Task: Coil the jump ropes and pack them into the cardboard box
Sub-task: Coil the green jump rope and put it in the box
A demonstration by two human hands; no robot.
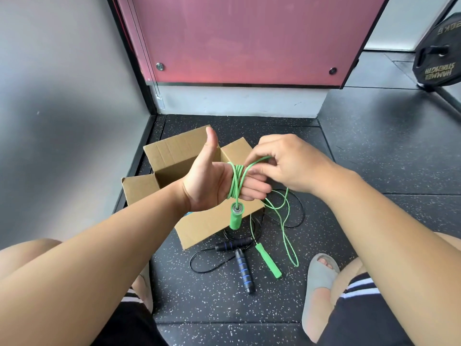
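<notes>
Green rope [235, 181] part-wound on the left hand [212, 181]: the turns could have slipped off, or the slack could have snagged.

The box [174, 156] stood open on the floor. Above it the left hand, thumb up, curled its fingers over several turns that ran up and down across the palm. One handle [235, 218] hung below, long axis near vertical, cap up. The right hand [287, 163] pinched the free strand just beside those fingers. The slack trailed down over the black rope [243, 268], where a pull might have tangled the two.
</notes>
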